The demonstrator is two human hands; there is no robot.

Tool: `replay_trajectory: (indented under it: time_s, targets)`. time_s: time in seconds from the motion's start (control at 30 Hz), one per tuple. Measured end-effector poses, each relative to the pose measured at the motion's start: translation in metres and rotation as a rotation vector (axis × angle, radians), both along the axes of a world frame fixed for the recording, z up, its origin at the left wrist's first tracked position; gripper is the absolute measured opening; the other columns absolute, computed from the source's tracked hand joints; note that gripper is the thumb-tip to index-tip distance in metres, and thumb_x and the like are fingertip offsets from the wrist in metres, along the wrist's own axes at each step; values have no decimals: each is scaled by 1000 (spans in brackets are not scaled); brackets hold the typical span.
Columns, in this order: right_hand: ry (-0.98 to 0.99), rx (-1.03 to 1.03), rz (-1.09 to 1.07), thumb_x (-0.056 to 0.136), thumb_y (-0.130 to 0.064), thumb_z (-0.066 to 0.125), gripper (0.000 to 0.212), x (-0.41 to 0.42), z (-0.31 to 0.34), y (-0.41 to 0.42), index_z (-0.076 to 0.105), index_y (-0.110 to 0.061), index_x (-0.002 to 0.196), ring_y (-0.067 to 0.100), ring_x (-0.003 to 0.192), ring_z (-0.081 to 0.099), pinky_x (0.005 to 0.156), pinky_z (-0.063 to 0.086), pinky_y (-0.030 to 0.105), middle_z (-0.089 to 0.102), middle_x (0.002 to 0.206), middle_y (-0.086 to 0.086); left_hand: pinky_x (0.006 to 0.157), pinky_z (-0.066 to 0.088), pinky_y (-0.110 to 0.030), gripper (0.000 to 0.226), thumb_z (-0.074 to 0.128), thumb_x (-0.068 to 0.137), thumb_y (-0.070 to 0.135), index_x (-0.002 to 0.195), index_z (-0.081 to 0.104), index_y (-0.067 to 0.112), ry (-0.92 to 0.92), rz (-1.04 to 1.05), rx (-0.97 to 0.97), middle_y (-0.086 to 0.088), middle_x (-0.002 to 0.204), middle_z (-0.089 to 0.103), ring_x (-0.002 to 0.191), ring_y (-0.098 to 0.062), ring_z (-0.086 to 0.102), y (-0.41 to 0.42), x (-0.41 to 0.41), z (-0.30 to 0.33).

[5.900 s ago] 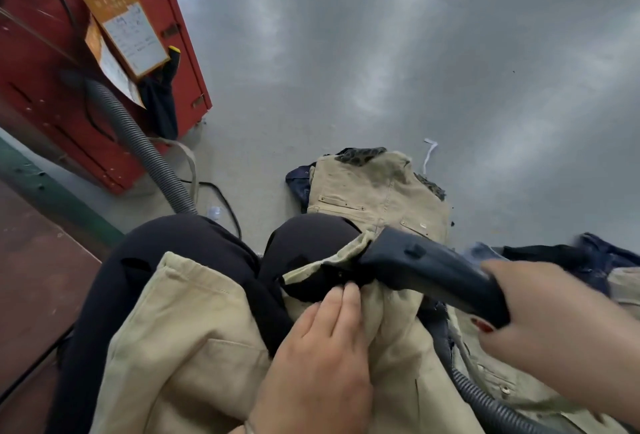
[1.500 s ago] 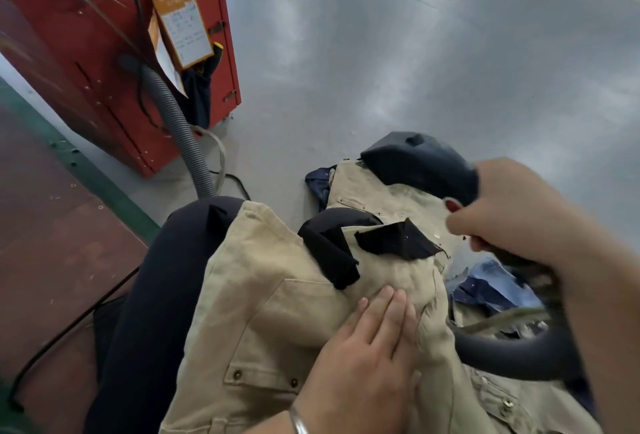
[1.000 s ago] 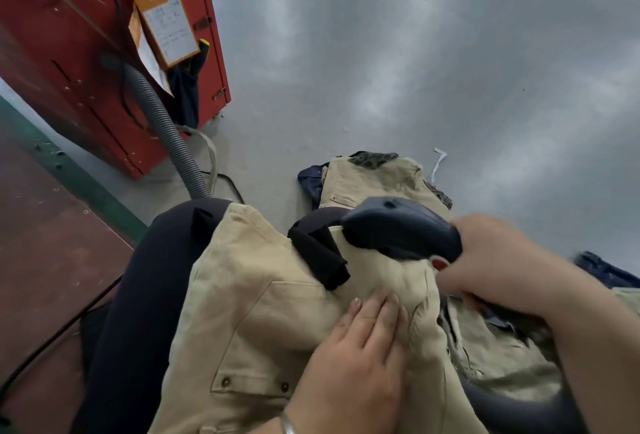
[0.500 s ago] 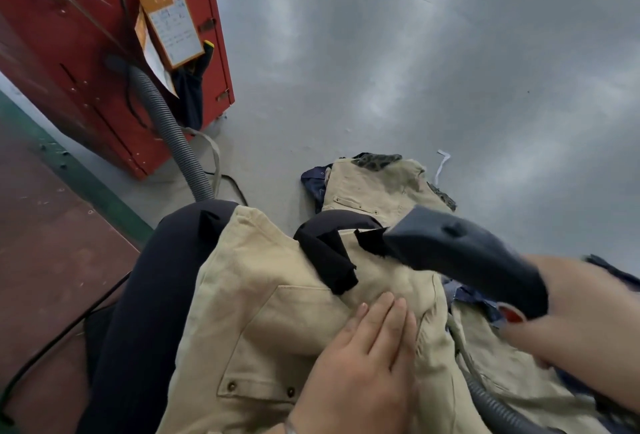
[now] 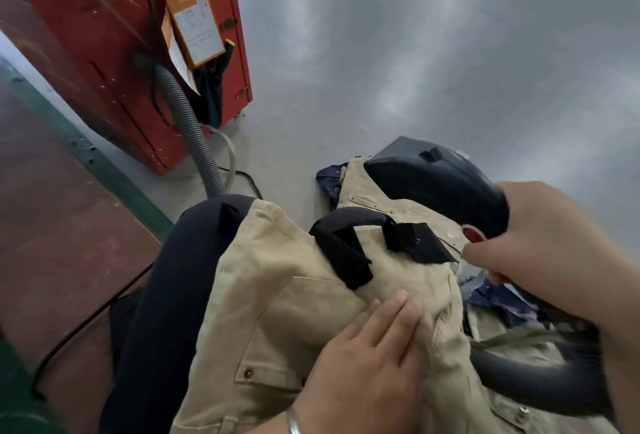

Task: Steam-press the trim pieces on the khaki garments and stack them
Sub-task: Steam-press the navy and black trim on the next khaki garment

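A khaki garment [image 5: 277, 312] is draped over the person's lap, its long axis running from the near edge of the view away toward the knees. It is pressed flat by the left hand [image 5: 367, 361], whose fingers are held straight and close together, pointing up and to the right along the cloth. Two black trim pieces are seen just beyond those fingertips: a strip [image 5: 346, 253] slanting from upper left down to lower right, and a flatter patch [image 5: 415, 243] to the right of it, lying across the garment with its point toward the right hand. The steamer [image 5: 440, 187] is gripped by the right hand [image 5: 540, 253], fingers curled round the handle, and is held above and clear of the patch, with its nose pointed away and to the left. A dark hose [image 5: 540, 385] is seen curving below the right wrist. Beyond the steamer, on the grey floor [image 5: 415, 52], a second khaki garment [image 5: 356, 184] is lying on dark blue cloth [image 5: 329, 180]. More khaki and blue cloth is piled under the right forearm. A bracelet [image 5: 293, 422] is worn on the left wrist. To the far left of the left hand, a red cabinet [image 5: 104, 52] with one orange tag [image 5: 194, 21] and a grey ribbed hose [image 5: 190, 128] is seen.
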State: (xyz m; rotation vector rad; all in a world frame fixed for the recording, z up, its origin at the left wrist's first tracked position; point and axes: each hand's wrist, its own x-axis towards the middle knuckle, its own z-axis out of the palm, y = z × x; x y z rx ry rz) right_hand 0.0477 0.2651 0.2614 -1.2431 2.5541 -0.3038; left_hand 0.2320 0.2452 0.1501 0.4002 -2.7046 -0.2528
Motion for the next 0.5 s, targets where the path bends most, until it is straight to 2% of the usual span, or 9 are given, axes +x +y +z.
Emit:
replay_trajectory:
  time_s: [0.1, 0.13, 0.17, 0.2, 0.23, 0.33, 0.4, 0.5]
  targets:
    - [21, -15, 14, 56, -9, 79, 29, 7, 3, 24, 56, -25, 62, 25, 45, 59, 48, 48, 43, 58, 45, 0, 86, 55, -39, 20, 66, 79, 27, 92, 77, 18, 70, 85, -50, -1, 106, 72, 99, -17, 68, -17, 24, 8]
    - [17, 67, 25, 60, -12, 79, 27, 6, -4, 30, 60, -29, 69, 22, 52, 62, 53, 51, 45, 62, 52, -4, 86, 54, -43, 22, 67, 77, 28, 92, 77, 17, 37, 127, -76, -2, 106, 72, 98, -18, 68, -26, 36, 10]
    - [-6, 232, 56, 69, -19, 75, 22, 7, -10, 32, 63, -31, 82, 20, 68, 66, 66, 53, 46, 67, 67, -9, 89, 53, -43, 27, 62, 77, 30, 94, 77, 15, -16, 170, -93, -2, 107, 71, 98, -19, 68, -37, 50, 12]
    - [-8, 368, 72, 78, -28, 68, 19, 6, -18, 36, 59, -35, 93, 17, 82, 64, 81, 52, 42, 67, 83, -12, 91, 51, -39, 34, 55, 78, 31, 98, 76, 13, -65, 201, -100, -3, 108, 71, 98, -19, 68, -47, 63, 13]
    - [28, 456, 81, 78, -38, 62, 18, 8, -24, 40, 52, -41, 92, 13, 84, 61, 85, 51, 36, 63, 84, -15, 93, 47, -38, 39, 50, 79, 31, 102, 75, 12, -98, 210, -107, -2, 110, 70, 99, -19, 68, -53, 76, 13]
    - [166, 284, 163, 56, -48, 52, 21, 25, -18, 48, 42, -39, 72, 2, 56, 49, 56, 49, 29, 53, 58, -12, 87, 41, -32, 38, 51, 80, 28, 107, 74, 14, -117, 194, -93, 2, 112, 69, 103, -15, 66, -56, 94, 10]
    - [197, 385, 206, 63, -46, 49, 20, 50, -8, 38, 38, -35, 76, -2, 57, 41, 49, 36, 19, 50, 66, -13, 84, 40, -32, 36, 50, 79, 25, 105, 75, 19, -93, 200, -87, 3, 109, 70, 101, -15, 67, -50, 93, 6]
    - [169, 428, 189, 80, -32, 51, 24, 71, -13, 11, 28, -29, 72, 7, 60, 39, 45, 24, 21, 42, 72, -12, 81, 38, -32, 35, 46, 82, 23, 98, 76, 28, -66, 186, -96, 2, 104, 72, 96, -17, 68, -47, 88, 2]
